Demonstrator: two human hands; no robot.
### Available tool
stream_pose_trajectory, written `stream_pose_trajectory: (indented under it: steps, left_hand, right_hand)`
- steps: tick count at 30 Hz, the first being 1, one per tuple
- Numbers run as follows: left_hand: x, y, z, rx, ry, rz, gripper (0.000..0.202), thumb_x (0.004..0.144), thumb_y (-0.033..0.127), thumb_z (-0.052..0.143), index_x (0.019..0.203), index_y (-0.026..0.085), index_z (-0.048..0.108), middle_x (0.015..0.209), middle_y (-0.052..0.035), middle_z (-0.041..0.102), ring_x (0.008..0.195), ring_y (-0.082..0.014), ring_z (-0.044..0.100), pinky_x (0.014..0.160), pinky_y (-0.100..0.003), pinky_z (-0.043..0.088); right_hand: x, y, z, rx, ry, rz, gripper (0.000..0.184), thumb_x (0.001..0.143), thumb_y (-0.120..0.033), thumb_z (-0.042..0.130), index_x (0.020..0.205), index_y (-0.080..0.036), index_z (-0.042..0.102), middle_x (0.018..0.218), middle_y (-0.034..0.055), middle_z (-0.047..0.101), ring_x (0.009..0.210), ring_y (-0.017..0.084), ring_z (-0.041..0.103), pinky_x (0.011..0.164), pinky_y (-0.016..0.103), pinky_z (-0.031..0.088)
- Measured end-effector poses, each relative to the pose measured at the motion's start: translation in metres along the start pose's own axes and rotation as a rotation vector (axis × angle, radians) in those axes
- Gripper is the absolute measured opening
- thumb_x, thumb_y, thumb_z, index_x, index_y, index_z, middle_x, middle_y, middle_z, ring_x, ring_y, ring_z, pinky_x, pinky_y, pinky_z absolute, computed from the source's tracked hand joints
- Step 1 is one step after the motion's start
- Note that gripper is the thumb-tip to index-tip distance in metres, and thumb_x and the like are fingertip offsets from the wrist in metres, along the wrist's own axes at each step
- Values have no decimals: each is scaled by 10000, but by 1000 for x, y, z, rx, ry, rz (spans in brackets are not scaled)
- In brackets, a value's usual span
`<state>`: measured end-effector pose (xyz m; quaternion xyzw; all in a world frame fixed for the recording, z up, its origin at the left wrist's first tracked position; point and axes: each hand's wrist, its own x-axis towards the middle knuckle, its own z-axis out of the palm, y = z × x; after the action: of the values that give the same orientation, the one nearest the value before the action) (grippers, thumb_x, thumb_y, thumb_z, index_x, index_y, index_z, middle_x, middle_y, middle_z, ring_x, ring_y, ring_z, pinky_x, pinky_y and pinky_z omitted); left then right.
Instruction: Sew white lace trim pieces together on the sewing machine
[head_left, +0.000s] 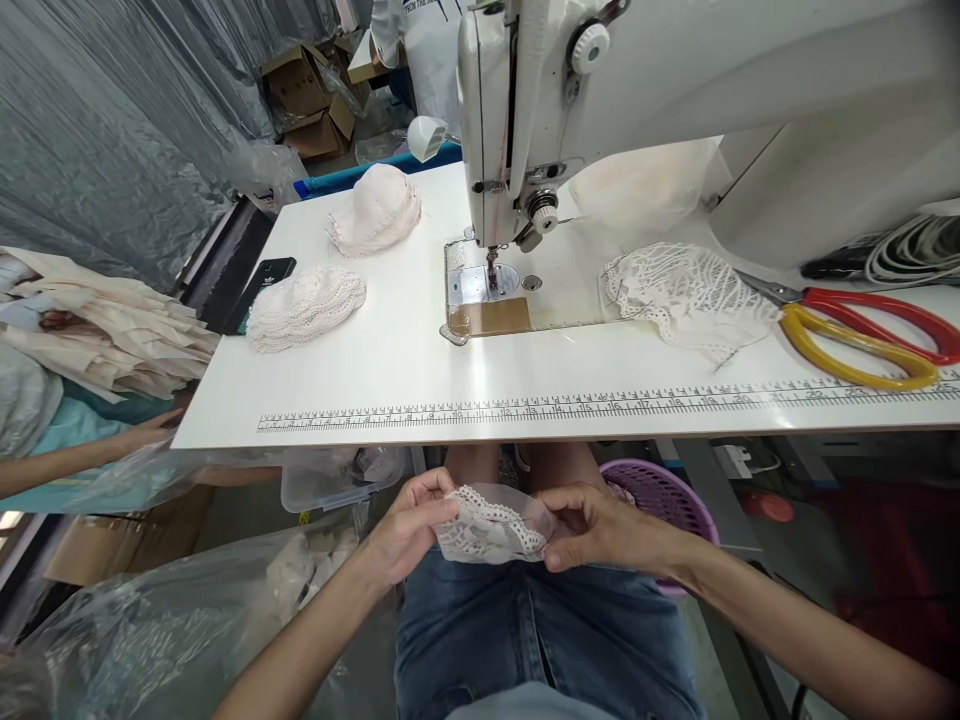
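Over my lap, in front of the table edge, I hold a small white lace piece with sheer fabric (491, 528). My left hand (409, 520) pinches its left end between thumb and fingers. At the other end my right hand (581, 525) is closed on the sheer edge. Beyond them stands a white sewing machine (487, 110), its presser foot over the metal plate with no cloth under it. To the right of the needle lies a loose bundle of white lace (679, 295).
Red and yellow handled scissors (862, 335) lie at the right. Stacked lace pieces (307, 305) and pale pink cups (379, 210) sit on the left of the table (405, 370), by a dark phone (274, 270). A purple basket (667, 490) stands below. Another person's arm (90, 455) shows at far left.
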<state>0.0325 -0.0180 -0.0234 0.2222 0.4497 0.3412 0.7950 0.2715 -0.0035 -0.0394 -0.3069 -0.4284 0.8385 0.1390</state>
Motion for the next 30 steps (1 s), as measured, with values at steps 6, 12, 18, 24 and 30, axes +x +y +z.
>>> stream_pose_trajectory:
  steps: [6, 12, 18, 24, 30]
  left_hand:
    - [1, -4, -4, -33, 44, 10, 287, 607, 252, 774, 619, 144, 507, 601, 9, 584, 557, -94, 515, 558, -196, 381]
    - [-3, -6, -7, 115, -47, -90, 247, 643, 257, 777, 779, 131, 614, 708, -19, 625, 618, -91, 552, 588, -182, 411]
    - [6, -15, 10, 277, -89, -205, 379, 475, 326, 859, 640, 119, 588, 612, -8, 606, 564, -99, 549, 554, -193, 423]
    - [7, -17, 9, 244, -76, -156, 430, 518, 335, 843, 590, 137, 468, 591, 6, 585, 538, -81, 522, 521, -169, 402]
    - [7, -17, 6, 210, -85, -182, 344, 587, 275, 818, 845, 133, 640, 660, -5, 637, 552, -71, 545, 555, -162, 424]
  right_hand:
    - [8, 6, 5, -20, 84, -57, 298, 627, -408, 768, 676, -140, 649, 733, -5, 568, 733, 138, 512, 691, 253, 400]
    - [1, -3, 0, -109, 3, 12, 301, 660, -422, 739, 752, -142, 678, 735, 3, 579, 706, 134, 512, 661, 242, 399]
    - [-1, -10, -5, -234, -95, 46, 341, 690, -454, 702, 817, -138, 690, 723, 7, 596, 668, 130, 527, 626, 235, 406]
    - [-6, -9, -14, -327, -123, 16, 306, 723, -435, 682, 801, -140, 691, 765, 24, 615, 692, 143, 539, 622, 241, 407]
    - [-6, -5, -22, -321, -152, -27, 299, 744, -423, 679, 815, -133, 703, 845, 43, 601, 773, 165, 553, 663, 253, 410]
